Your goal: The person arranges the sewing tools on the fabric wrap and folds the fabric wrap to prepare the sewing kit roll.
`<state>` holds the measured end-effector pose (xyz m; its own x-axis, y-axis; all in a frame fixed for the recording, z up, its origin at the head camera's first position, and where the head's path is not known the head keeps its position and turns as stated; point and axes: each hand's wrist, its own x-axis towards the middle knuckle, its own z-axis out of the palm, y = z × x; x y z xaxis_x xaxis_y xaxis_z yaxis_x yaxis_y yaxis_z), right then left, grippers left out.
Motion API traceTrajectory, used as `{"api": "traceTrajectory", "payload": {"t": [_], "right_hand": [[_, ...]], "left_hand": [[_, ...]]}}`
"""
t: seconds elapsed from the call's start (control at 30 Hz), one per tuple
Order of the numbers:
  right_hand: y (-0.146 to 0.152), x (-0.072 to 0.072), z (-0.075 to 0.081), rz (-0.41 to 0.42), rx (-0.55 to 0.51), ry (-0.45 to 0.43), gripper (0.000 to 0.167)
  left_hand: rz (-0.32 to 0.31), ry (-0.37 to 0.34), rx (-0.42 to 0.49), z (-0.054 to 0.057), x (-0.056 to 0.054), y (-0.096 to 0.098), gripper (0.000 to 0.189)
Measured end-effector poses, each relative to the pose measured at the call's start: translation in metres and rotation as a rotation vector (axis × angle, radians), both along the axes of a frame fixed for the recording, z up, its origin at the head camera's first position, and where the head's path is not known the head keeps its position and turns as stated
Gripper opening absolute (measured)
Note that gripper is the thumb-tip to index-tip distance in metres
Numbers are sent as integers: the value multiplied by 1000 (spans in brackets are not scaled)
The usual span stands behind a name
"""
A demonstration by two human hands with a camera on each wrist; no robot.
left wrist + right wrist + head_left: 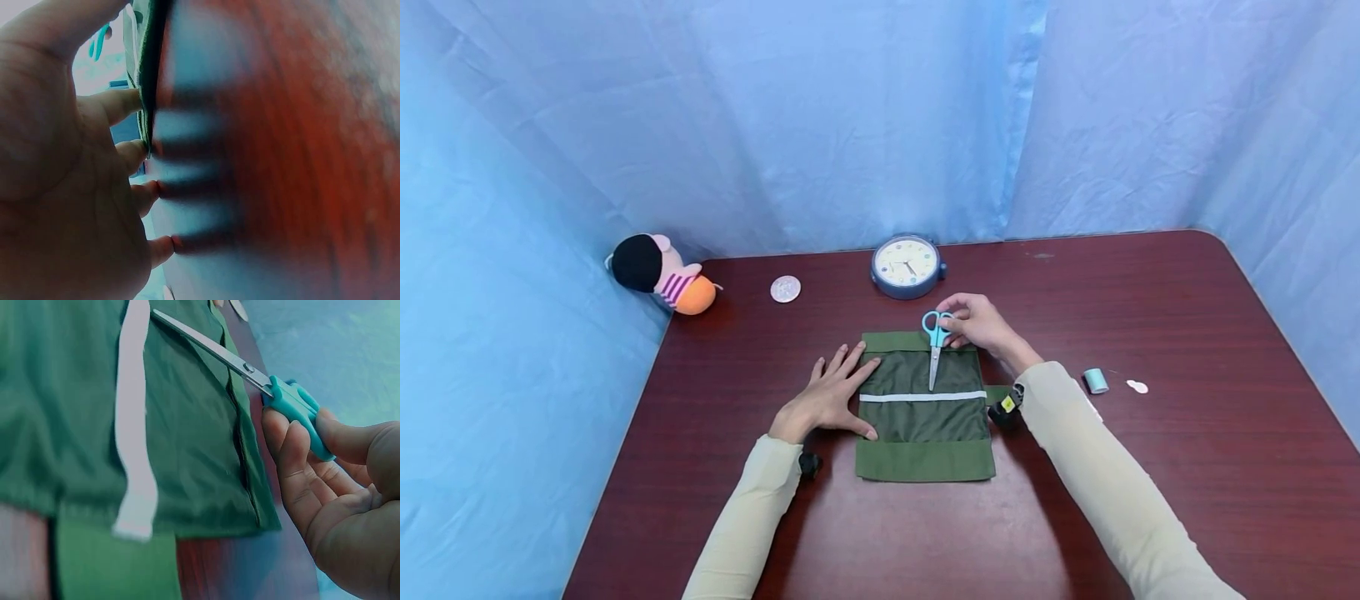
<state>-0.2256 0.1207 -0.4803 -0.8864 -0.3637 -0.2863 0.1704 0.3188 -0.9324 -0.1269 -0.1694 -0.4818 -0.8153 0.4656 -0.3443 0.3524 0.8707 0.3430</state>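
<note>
From the head view the whole dark red wooden table [1150, 467] shows, walled in by blue cloth on three sides. A flat olive-green fabric piece with a white tape stripe [922, 408] lies near the middle of the table, closer to the near edge than the far one. The left wrist view shows only a blurred palm and fingertips [139, 153] meeting the fabric's edge; it gives no sense of the table's layout. The right wrist view shows what the head view cannot — fingers curled around the turquoise handles while the blades lie nearly closed along the cloth, past a dark seam.

The left hand [827, 396] lies flat and relaxed, fingers spread, its forefinger and thumb on the fabric's left edge, the rest on bare wood. The right hand [979, 323] grasps the turquoise-handled steel scissors [935, 343] at the fabric's far edge, blades pointing toward the near edge, tips just short of the white stripe.

Along the far edge stand a round blue-rimmed clock [907, 266], a small silvery disc [785, 288] and — in the far left corner — a plush toy with a black head [658, 273]. A pale teal thread spool [1095, 381] sits toward the right edge. The wood along the near edge and the near right corner lies open.
</note>
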Motion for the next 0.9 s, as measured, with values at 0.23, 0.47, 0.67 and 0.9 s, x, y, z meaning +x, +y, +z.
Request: {"api": "traceTrajectory", "payload": {"t": [0.23,0.47,0.67,0.9], "right_hand": [[-17,0,-4,14,-24,-9,28],[-31,-2,-8,-5,-34,-3,28],[-41,-3,-10,-50,-42,1,25],[-51,1,-10,-2,38,46,24]], "left_hand": [[0,-5,-5,0,-1,1,118],[5,-9,-7,1,-1,1,117],[-1,-7,-12,-1,-2,0,118],[3,-9,-7,-1,-2,0,119]]}}
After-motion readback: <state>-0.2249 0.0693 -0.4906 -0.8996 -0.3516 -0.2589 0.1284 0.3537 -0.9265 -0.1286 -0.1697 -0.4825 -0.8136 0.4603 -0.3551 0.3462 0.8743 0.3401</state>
